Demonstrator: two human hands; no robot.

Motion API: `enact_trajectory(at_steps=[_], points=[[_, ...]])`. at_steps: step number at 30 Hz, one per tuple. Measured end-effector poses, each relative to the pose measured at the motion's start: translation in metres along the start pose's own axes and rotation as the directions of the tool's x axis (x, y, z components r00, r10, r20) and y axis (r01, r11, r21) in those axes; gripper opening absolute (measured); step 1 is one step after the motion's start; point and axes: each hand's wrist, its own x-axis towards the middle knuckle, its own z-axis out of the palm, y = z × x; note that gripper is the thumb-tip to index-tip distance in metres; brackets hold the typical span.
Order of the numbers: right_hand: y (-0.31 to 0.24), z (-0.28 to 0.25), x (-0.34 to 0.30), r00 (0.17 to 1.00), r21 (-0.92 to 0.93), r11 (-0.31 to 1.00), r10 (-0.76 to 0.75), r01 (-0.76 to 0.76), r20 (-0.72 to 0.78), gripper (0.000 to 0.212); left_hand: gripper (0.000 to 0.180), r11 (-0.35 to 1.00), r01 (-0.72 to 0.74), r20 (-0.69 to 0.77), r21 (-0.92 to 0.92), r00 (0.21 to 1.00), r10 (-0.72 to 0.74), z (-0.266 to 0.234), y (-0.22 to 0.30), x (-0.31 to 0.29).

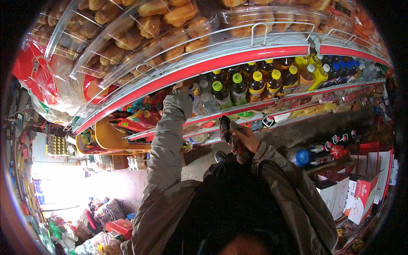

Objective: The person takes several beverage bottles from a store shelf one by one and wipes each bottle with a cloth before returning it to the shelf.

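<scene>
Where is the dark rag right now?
In the head view, the dark rag is just right of centre, in the right hand, below the shelved bottles.

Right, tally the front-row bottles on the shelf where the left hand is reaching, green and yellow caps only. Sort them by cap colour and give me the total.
Green-capped bottles: 2
Yellow-capped bottles: 3
Total: 5
</scene>
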Motion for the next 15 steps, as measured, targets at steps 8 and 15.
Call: enact_trajectory(at_steps=[8, 15], points=[[0.014, -0.009, 0.017, 0.999, -0.190, 0.982, 0.000, 0.008, 0.041, 0.042, 0.025, 0.998, 0.056, -0.106, 0.010, 0.993, -0.055, -0.045, 0.064, -0.023], [0.027, -0.003, 0.023, 0.993, -0.114, 0.990, -0.090, 0.080, -0.080, 0.037, 0.036, 0.989, -0.061, -0.050, 0.133, 0.996, 0.068, -0.060, 0.150, -0.071]])
